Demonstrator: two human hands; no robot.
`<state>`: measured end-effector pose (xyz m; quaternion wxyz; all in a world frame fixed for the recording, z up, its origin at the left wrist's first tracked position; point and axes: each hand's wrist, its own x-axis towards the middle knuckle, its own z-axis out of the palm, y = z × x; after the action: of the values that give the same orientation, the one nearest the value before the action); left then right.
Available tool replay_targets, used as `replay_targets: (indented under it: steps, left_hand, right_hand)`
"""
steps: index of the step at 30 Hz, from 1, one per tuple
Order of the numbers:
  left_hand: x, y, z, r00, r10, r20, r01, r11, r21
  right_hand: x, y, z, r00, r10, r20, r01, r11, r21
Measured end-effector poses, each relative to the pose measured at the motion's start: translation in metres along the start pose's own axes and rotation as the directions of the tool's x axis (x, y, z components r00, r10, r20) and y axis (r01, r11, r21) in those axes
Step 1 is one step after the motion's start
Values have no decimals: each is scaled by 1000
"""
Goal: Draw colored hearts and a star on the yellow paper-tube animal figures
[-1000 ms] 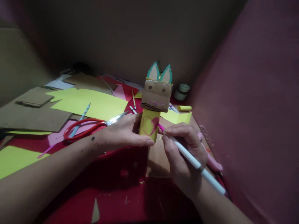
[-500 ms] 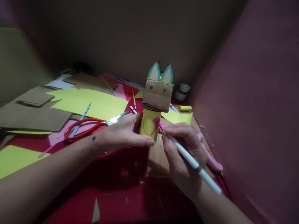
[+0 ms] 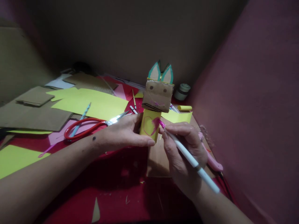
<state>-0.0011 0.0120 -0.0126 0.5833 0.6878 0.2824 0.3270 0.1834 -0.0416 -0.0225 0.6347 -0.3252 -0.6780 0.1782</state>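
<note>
We see the left hand [image 3: 123,132] closed around the yellow body of a small cardboard figure [image 3: 150,124]. The thumb lies along the near side of the body and the other fingers are behind it, so the figure stands upright in the middle of the scene, over a brown cardboard piece [image 3: 158,161]. The figure has a brown cardboard head [image 3: 157,96] with two dark dots and two pointed ears [image 3: 167,74] edged in teal. On the yellow body there is a heart [image 3: 149,125] drawn in pink, and its right half is filled with colour.

The right hand [image 3: 184,149] is closed on a white marker [image 3: 189,158] in a writing grip. The pink tip of the marker touches the right edge of the yellow body, just beside the heart. The white barrel points to the near right, over the back of the hand.

To the left of the left hand, red-handled scissors [image 3: 86,127] lie on the red table [image 3: 116,193], with the blades pointing to the figure. Farther left we see a large yellow paper sheet [image 3: 93,104], a light blue pencil [image 3: 81,119] and flat brown cardboard pieces [image 3: 32,115]. Far right of the figure's head stands a small jar [image 3: 182,91], near the wall. A pink tool [image 3: 210,158] lies just beside the right hand, on its right; what kind of tool it is we cannot tell.
</note>
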Motion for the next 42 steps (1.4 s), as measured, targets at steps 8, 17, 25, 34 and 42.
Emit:
replay_targets:
  steps: [8,17,25,34,42]
  left_hand:
    - [-1,0,0,999,-41,-12,41,999,-20]
    - [0,-1,0,998,-61,-19,60,997,-42]
    - [0,-1,-1,998,-50,-24,49,998,-36]
    - [-1,-3,0,999,-52,-13,51,995,-87]
    - [-1,-2,0,999,-33,1,33,997,-70]
  right_hand:
    - [-4,1,-3,997,-35,62,35,999,4]
    - [-5,3,-6,990,-59,125,60,998,1]
    - [-4,0,-3,997,-29,67,29,1000,10]
    - [-4,3,-5,991,-55,121,55,998,9]
    - [-4,-2,-3,997,-14,77,13,1000,24]
